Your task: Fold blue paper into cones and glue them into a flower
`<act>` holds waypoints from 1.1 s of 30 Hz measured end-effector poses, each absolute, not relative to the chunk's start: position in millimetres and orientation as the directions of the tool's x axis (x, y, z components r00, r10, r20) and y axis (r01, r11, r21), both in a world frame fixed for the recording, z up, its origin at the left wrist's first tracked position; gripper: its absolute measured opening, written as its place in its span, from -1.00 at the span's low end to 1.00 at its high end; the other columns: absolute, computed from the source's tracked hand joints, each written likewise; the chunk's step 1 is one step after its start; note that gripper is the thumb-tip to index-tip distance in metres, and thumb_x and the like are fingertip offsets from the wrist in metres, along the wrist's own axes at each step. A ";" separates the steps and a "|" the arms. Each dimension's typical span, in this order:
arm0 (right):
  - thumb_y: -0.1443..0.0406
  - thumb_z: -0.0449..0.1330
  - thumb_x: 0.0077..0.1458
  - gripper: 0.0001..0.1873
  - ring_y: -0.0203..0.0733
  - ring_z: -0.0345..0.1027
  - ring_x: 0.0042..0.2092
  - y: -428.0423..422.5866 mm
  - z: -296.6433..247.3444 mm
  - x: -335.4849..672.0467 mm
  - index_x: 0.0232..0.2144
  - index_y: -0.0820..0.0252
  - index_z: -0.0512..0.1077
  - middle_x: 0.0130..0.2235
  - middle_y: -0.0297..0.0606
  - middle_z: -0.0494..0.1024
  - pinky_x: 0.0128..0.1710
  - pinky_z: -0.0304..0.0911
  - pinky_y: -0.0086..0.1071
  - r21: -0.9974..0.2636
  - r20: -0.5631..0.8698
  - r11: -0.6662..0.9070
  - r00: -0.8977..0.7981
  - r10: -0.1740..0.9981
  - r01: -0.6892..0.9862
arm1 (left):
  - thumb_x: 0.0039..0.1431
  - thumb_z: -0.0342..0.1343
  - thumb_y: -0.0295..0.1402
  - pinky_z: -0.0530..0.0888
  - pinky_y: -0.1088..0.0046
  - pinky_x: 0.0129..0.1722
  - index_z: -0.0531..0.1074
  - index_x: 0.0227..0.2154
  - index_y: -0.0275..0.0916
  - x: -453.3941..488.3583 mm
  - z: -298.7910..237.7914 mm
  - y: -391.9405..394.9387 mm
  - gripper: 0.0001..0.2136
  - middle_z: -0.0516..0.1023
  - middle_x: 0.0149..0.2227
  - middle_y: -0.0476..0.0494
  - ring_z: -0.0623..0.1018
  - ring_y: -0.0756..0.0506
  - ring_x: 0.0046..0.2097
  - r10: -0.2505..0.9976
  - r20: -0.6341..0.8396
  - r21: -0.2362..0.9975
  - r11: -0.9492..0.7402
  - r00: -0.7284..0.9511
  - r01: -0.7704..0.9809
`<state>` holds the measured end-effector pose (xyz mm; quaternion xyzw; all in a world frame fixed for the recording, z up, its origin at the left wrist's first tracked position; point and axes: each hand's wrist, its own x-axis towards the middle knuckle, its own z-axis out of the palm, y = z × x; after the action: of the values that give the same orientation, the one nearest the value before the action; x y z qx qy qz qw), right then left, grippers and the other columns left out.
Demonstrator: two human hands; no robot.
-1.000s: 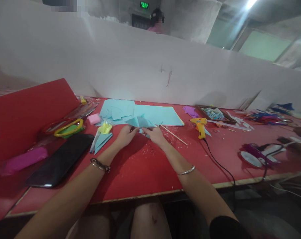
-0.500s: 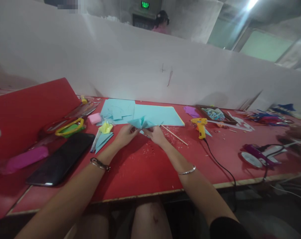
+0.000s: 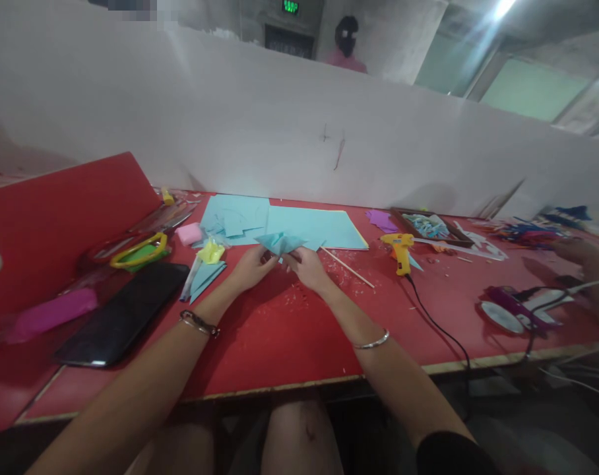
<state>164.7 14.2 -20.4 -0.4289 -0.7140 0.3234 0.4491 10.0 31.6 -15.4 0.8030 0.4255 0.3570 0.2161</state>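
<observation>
A folded piece of light blue paper [image 3: 282,243] is held between both my hands, just above the red table. My left hand [image 3: 252,267] pinches its left side, and my right hand [image 3: 307,267] grips its right side, fingers closed and partly hidden beneath the folds. Behind it lie flat light blue sheets [image 3: 312,227]. Close to my right hand is a thin wooden stick [image 3: 349,267]. Left of my left hand sit folded blue paper pieces [image 3: 208,280], a crumpled yellow piece [image 3: 211,251] and a pen [image 3: 190,280].
A yellow glue gun [image 3: 401,252] with a black cord stands at right, before a tray of scraps [image 3: 431,226]. At left lie a black phone [image 3: 126,316], yellow-handled scissors [image 3: 138,251] and a pink packet [image 3: 55,315]. Another person's hand [image 3: 584,260] reaches in at far right.
The folded paper has tilted and looks flatter and wider between my hands, which stay nearly in place. At far right the other person's hand has moved farther over the table.
</observation>
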 end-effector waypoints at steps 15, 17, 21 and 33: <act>0.31 0.07 -0.02 -0.85 -0.27 0.27 -0.49 9.5 -17.8 165.4 -0.56 0.23 0.36 -0.55 -0.29 0.44 -0.45 0.09 -0.44 -0.705 0.443 0.492 -0.225 0.868 0.510 | -0.01 -0.05 -0.31 0.29 0.50 -0.46 0.34 -0.48 -0.27 10.7 -13.4 31.3 -0.85 0.43 -0.52 -0.05 0.36 -0.01 -0.48 0.821 0.390 0.628 -0.569 0.418 0.532; 0.31 0.07 -0.03 -0.84 -0.28 0.25 -0.49 9.4 -17.5 165.2 -0.58 0.23 0.35 -0.55 -0.29 0.43 -0.46 0.07 -0.44 -0.696 0.433 0.488 -0.233 0.871 0.527 | -0.01 -0.06 -0.33 0.29 0.50 -0.45 0.35 -0.49 -0.27 10.5 -12.4 31.1 -0.86 0.43 -0.52 -0.05 0.37 -0.01 -0.47 0.816 0.385 0.611 -0.576 0.431 0.544; 0.31 0.10 -0.07 -0.86 -0.30 0.22 -0.51 10.3 -19.1 163.3 -0.59 0.23 0.37 -0.57 -0.31 0.42 -0.48 0.04 -0.45 -0.672 0.412 0.454 -0.214 0.886 0.586 | -0.05 -0.04 -0.38 0.29 0.49 -0.41 0.36 -0.51 -0.25 9.1 -11.4 28.9 -0.90 0.43 -0.53 -0.05 0.39 -0.03 -0.44 0.790 0.388 0.545 -0.612 0.474 0.573; 0.40 0.02 -0.09 -0.81 -0.26 0.28 -0.32 8.8 -21.3 159.5 -0.42 0.17 0.41 -0.37 -0.33 0.50 -0.24 0.17 -0.43 -0.643 0.493 0.574 -0.300 0.817 0.507 | 0.05 -0.11 -0.14 0.28 0.51 -0.38 0.40 -0.52 -0.26 7.5 -7.9 24.3 -0.68 0.46 -0.50 -0.03 0.39 -0.02 -0.43 0.777 0.391 0.515 -0.629 0.493 0.582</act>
<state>159.5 8.8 -21.3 -0.4220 -0.7841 0.1870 0.4148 7.5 24.3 -7.9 0.8493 0.4000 0.3055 0.1595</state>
